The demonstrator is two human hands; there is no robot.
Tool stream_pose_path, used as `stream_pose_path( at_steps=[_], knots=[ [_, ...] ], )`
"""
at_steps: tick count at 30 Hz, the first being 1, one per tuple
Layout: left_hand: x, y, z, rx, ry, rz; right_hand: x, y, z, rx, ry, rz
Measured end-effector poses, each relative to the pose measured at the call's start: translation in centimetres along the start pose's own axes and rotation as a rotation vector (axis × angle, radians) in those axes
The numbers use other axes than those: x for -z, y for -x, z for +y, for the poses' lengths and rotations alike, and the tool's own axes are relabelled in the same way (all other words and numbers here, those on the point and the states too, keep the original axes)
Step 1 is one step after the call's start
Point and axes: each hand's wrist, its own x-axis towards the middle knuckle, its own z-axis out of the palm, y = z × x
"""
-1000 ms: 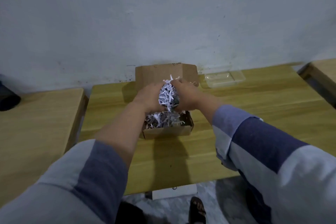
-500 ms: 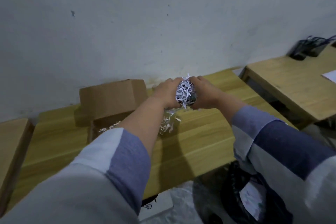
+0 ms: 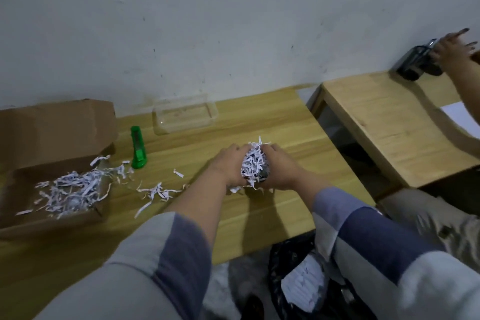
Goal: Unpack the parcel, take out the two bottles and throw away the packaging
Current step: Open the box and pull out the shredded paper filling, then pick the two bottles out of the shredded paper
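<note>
Both hands cup one wad of white shredded paper [image 3: 253, 162] low over the wooden table [image 3: 272, 215], right of centre. My left hand [image 3: 228, 166] presses its left side and my right hand [image 3: 279, 166] its right side. Something dark shows at the wad's lower right; I cannot tell what it is. The open cardboard parcel [image 3: 52, 132] lies at the far left with more shredded paper [image 3: 70, 192] inside. Loose strips [image 3: 155, 191] trail across the table between the box and my hands. No bottle is visible.
A green utility knife [image 3: 138, 150] lies beside the box. A clear plastic tray [image 3: 185, 117] sits by the wall. A black rubbish bag [image 3: 306, 283] stands on the floor under my right arm. On the right is a second table [image 3: 384, 122], where another person's hand [image 3: 452, 49] touches a black holder [image 3: 415, 62].
Both hands have lifted the wad out of the box and carried it right across the table. Strips have dropped along the way. My view has swung right.
</note>
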Motion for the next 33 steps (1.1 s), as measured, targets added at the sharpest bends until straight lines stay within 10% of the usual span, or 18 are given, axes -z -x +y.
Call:
stream_pose_path(
  at_steps=[19,33],
  knots=[
    [-2.6,4.2,-2.1,-0.001,-0.061,0.165,-1.0,0.9,1.6,-0.019,-0.212,0.035],
    [-3.9,7.2,-3.2,0.026,-0.124,0.283,-1.1,4.5,4.7,-0.029,0.156,0.105]
  ],
)
